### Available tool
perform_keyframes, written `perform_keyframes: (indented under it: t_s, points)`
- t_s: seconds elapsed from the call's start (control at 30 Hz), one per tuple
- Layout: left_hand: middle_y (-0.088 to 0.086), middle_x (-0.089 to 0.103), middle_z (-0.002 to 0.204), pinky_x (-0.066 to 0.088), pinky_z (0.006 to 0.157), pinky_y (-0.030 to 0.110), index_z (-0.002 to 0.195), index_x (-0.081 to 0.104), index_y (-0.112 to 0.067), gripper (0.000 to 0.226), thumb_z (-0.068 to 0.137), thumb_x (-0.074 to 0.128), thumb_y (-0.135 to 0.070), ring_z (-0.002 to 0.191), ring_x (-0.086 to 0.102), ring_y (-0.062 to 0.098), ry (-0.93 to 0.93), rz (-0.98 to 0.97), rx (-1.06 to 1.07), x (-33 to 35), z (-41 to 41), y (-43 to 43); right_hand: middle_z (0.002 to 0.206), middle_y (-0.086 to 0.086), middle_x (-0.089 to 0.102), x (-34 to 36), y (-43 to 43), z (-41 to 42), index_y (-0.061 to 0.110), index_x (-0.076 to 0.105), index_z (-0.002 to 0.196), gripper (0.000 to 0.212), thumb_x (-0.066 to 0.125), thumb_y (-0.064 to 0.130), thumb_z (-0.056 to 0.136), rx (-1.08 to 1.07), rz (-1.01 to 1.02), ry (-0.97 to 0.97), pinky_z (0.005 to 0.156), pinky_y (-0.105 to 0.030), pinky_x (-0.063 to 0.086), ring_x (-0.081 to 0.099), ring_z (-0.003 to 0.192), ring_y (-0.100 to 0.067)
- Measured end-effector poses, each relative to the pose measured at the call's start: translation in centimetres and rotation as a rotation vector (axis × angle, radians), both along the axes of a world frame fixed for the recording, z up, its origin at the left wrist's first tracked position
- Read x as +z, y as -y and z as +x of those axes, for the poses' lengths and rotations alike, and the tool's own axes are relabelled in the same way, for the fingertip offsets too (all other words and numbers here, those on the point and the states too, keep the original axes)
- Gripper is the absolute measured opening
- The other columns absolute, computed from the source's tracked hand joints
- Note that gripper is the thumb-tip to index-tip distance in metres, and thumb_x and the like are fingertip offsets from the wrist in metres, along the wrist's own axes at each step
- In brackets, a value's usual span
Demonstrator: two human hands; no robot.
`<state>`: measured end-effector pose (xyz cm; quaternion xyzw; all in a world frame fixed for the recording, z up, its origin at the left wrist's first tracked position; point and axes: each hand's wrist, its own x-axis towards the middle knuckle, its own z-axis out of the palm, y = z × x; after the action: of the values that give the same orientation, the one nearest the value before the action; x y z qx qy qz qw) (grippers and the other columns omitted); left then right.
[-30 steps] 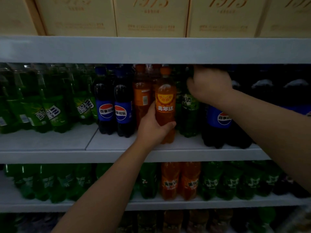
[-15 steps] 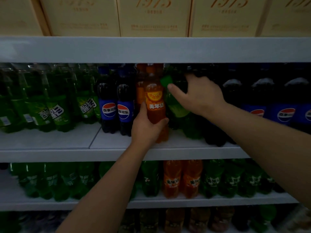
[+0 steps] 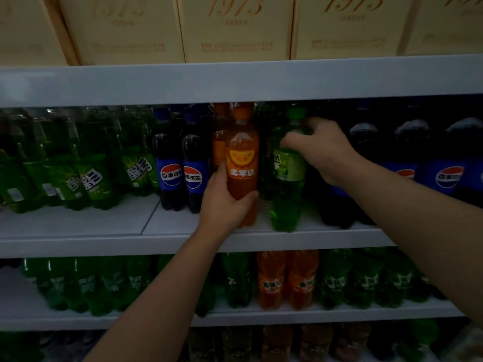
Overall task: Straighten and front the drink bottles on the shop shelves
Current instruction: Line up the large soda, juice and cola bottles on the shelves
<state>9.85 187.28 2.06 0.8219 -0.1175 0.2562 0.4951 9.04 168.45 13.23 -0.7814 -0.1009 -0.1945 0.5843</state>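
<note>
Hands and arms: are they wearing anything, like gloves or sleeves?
No. The left hand and right hand are bare, with no gloves, rings or watch showing. The left forearm and right forearm are bare too, with no sleeve in view.

The left hand (image 3: 224,205) is raised on a bare, outstretched forearm, with thumb and fingers curled round the lower body of the orange soda bottle (image 3: 242,163). The right hand (image 3: 322,150), its arm extended from the right, grips the shoulder of the green soda bottle (image 3: 286,178), knuckles up.
</note>
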Motion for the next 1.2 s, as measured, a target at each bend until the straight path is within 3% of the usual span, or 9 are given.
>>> perform_keyframes:
  t_s: [0.2, 0.3, 0.47, 0.57, 0.67, 0.83, 0.93, 1.07, 1.2]
  points:
    - [-0.021, 0.05, 0.121, 0.04, 0.089, 0.024, 0.139, 0.034, -0.039, 0.078, 0.074, 0.076, -0.035, 0.11, 0.049, 0.001, 0.052, -0.026, -0.023, -0.2, -1.1, 0.4, 0.09, 0.012, 0.067, -0.6, -0.9, 0.1, 0.026, 0.062, 0.1, 0.044, 0.08, 0.039, 0.062, 0.096, -0.056, -0.065, 0.062, -0.018, 0.051, 0.066, 0.08, -0.004]
    - [-0.01, 0.048, 0.133, 0.042, 0.093, 0.029, 0.146, 0.025, -0.035, 0.087, 0.075, 0.075, -0.039, 0.117, 0.048, 0.009, 0.028, 0.021, 0.058, -0.5, -1.5, 0.4, 0.095, 0.016, 0.063, -1.3, -0.4, 0.0, 0.029, 0.055, 0.111, 0.064, 0.09, 0.034, 0.057, 0.047, -0.195, -0.047, 0.058, -0.01, 0.049, 0.061, 0.083, 0.003]
    - [0.005, 0.039, 0.132, 0.04, 0.089, 0.022, 0.141, 0.035, -0.02, 0.071, 0.081, 0.07, -0.031, 0.116, 0.041, 0.011, 0.414, 0.188, 0.312, -1.8, -4.6, 2.8, 0.092, 0.002, 0.067, -0.8, 1.1, 0.8, 0.014, 0.054, 0.125, 0.061, 0.075, 0.013, 0.068, -0.029, -0.183, -0.018, 0.062, -0.018, 0.052, 0.064, 0.079, -0.008]
    - [0.0, 0.042, 0.135, 0.033, 0.096, 0.014, 0.142, 0.038, -0.019, 0.067, 0.082, 0.068, -0.021, 0.118, 0.035, 0.002, 0.311, 0.172, 0.194, -2.2, -5.2, 5.6, 0.107, 0.006, 0.062, -2.2, -0.1, 0.0, 0.027, 0.046, 0.131, 0.077, 0.074, 0.025, 0.06, 0.056, -0.118, -0.136, 0.079, -0.03, 0.055, 0.062, 0.095, -0.013]
    - [0.001, 0.045, 0.14, 0.02, 0.099, 0.001, 0.145, 0.036, -0.016, 0.062, 0.088, 0.056, -0.008, 0.124, 0.039, 0.004, 0.186, 0.077, 0.124, -2.8, -5.0, 6.8, 0.099, 0.018, 0.054, -5.1, -1.1, -0.8, 0.032, 0.037, 0.139, 0.082, 0.076, 0.019, 0.067, 0.073, -0.024, -0.215, 0.078, -0.025, 0.05, 0.056, 0.093, -0.005]
    - [0.004, 0.043, 0.146, 0.028, 0.113, 0.022, 0.147, 0.035, -0.016, 0.064, 0.088, 0.045, 0.007, 0.132, 0.041, 0.013, 0.022, -0.058, -0.024, -3.6, -4.7, 7.2, 0.103, 0.008, 0.06, -9.7, -2.4, -1.3, 0.028, 0.048, 0.12, 0.047, 0.07, 0.038, 0.08, 0.017, -0.24, -0.25, 0.08, -0.027, 0.049, 0.057, 0.098, -0.009]
    - [-0.004, 0.041, 0.142, 0.022, 0.106, 0.004, 0.144, 0.038, -0.019, 0.062, 0.089, 0.044, 0.009, 0.127, 0.036, -0.001, 0.025, -0.057, -0.012, -3.8, -4.5, 6.4, 0.106, -0.001, 0.061, -10.6, -2.9, -0.9, 0.019, 0.054, 0.114, 0.033, 0.062, 0.036, 0.088, -0.045, -0.246, -0.191, 0.085, -0.038, 0.052, 0.059, 0.098, -0.015]
    - [-0.008, 0.051, 0.124, 0.034, 0.098, 0.006, 0.134, 0.053, -0.01, 0.051, 0.084, 0.056, 0.004, 0.11, 0.041, -0.008, 0.176, 0.056, 0.006, -3.5, -4.3, 5.1, 0.114, -0.002, 0.061, -11.6, -2.7, -0.6, 0.021, 0.05, 0.125, 0.049, 0.068, 0.033, 0.081, -0.087, -0.118, -0.242, 0.092, -0.044, 0.049, 0.056, 0.109, -0.02]
    - [0.01, 0.055, 0.117, 0.046, 0.085, 0.028, 0.124, 0.056, -0.012, 0.046, 0.081, 0.07, -0.021, 0.105, 0.052, 0.017, 0.439, 0.184, 0.313, -3.0, -4.4, 4.0, 0.116, 0.004, 0.055, -12.7, -2.4, -1.4, 0.025, 0.038, 0.137, 0.065, 0.072, 0.027, 0.081, -0.142, -0.026, -0.207, 0.092, -0.034, 0.047, 0.053, 0.11, -0.016]
